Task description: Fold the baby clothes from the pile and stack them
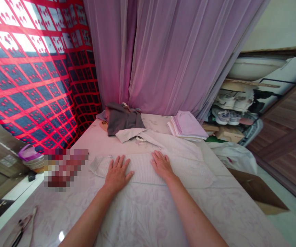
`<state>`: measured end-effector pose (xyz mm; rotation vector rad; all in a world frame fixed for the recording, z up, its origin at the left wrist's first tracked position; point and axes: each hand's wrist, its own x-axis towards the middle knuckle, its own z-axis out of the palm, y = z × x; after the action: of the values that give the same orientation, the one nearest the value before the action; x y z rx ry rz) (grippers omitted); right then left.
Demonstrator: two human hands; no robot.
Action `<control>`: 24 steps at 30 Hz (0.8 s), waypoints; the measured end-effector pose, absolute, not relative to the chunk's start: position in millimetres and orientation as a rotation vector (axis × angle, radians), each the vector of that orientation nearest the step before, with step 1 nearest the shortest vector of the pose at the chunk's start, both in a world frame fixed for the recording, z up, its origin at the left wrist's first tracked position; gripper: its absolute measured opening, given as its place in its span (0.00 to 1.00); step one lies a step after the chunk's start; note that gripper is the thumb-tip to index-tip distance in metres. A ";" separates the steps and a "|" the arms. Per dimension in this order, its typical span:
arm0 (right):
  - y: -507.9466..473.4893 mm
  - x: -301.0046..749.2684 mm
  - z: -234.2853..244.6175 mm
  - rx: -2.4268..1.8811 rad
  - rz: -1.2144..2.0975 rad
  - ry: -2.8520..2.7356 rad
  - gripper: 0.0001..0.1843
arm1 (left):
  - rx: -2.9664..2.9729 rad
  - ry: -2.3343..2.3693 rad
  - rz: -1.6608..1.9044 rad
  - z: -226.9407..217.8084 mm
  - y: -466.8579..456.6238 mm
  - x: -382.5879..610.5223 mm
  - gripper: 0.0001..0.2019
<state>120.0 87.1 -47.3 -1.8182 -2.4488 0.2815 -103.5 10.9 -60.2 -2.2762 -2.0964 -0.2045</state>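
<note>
Two hands (118,175) (162,165), knit garment (142,168), sneakers (226,101) on rack (250,83)

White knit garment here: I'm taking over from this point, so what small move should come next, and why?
Probably smooth the white knit garment with the right hand toward its far edge: that hand and the left hand lie flat on it, and its far part looks rumpled, unlike the neatly folded lilac stack beside it.

Two bare forearms (86,223) narrow into broad bare hands (118,174) (fingers (119,161) fairly long, it seems).
</note>
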 end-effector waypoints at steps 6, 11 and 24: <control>88.0 115.8 -47.1 -1.931 0.276 -2.376 0.28 | -2.275 -2.105 -0.226 -61.5 11.9 -103.5 0.29; 70.8 93.6 -40.6 -1.678 0.377 -2.544 0.29 | -2.287 -2.103 -0.206 -60.6 12.2 -104.5 0.30; 71.2 74.0 -34.3 -1.628 0.500 -2.525 0.31 | -2.271 -2.102 -0.171 -61.8 17.3 -105.2 0.31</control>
<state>74.0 71.2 -34.3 -1.6277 -2.5246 0.5004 -105.2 17.3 -61.8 -2.2709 -2.1022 -0.1712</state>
